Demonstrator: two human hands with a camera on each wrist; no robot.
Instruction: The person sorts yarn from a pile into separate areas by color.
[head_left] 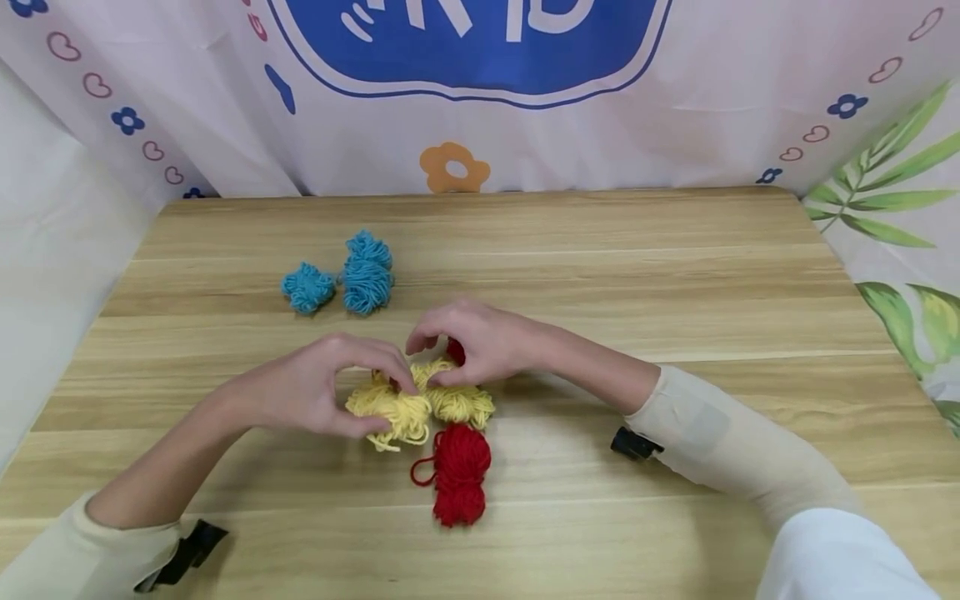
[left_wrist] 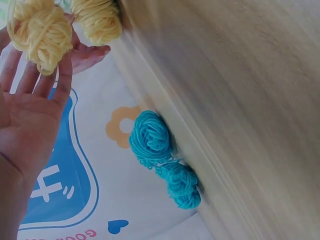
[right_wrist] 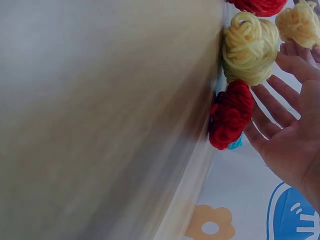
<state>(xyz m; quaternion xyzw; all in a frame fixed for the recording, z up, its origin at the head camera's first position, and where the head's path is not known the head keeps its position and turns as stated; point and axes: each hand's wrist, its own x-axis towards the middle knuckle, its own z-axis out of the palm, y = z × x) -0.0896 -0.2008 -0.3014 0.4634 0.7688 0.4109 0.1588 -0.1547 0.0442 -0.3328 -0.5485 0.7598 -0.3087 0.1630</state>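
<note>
My left hand (head_left: 307, 387) holds a loose yellow yarn skein (head_left: 393, 412) between thumb and fingers; the left wrist view shows this skein (left_wrist: 42, 37) up at the fingertips. My right hand (head_left: 480, 342) arches over a second yellow skein (head_left: 461, 404), its fingers spread and fairly straight in the right wrist view. Thumb and fingertips are right at that skein (right_wrist: 250, 47). A red skein (head_left: 455, 352) is mostly hidden under the right hand; the right wrist view shows more of this red yarn (right_wrist: 231, 115) beside the fingers. Nearer the front lies another red skein (head_left: 461, 475) with a loose loop.
Two blue yarn bundles lie farther back on the left, a small one (head_left: 308, 288) and a longer one (head_left: 367, 273). All the yarn is on a wooden table (head_left: 637, 275). Behind its back edge hangs a printed white cloth (head_left: 570, 150).
</note>
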